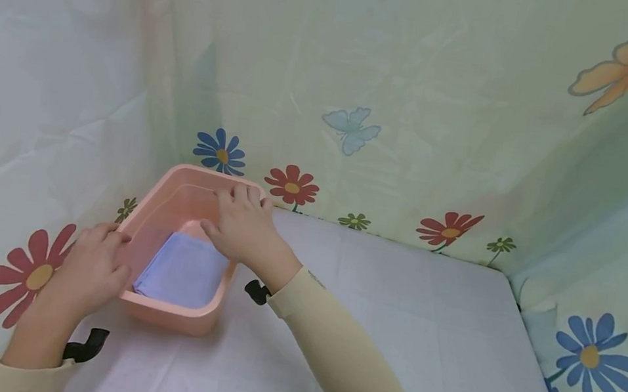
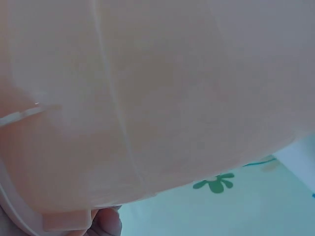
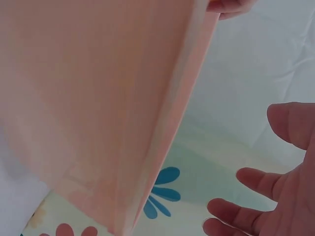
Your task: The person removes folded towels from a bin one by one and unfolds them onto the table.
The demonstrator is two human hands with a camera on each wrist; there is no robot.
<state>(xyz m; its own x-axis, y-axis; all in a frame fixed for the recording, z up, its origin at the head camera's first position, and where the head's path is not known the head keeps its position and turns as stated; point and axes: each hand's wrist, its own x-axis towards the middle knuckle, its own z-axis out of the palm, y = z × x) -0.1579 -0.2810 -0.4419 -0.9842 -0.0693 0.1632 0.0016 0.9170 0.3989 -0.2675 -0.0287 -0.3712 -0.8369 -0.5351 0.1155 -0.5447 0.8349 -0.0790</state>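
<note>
A pink plastic basin stands on the white-covered table, close to the back left corner. Inside it, a folded light-blue cloth lies flat on the bottom. My left hand grips the basin's left rim; in the left wrist view a fingertip shows by the rim's edge, below the large pink wall. Over the far right part of the basin is my right hand. Its fingers are spread and hold nothing in the right wrist view, apart from the basin's rim there.
Table surface extends to the right of the basin. A pale curtain printed with flowers and butterflies hangs behind and at both sides, close to the basin on the left. Black wrist mounts sit at both cuffs.
</note>
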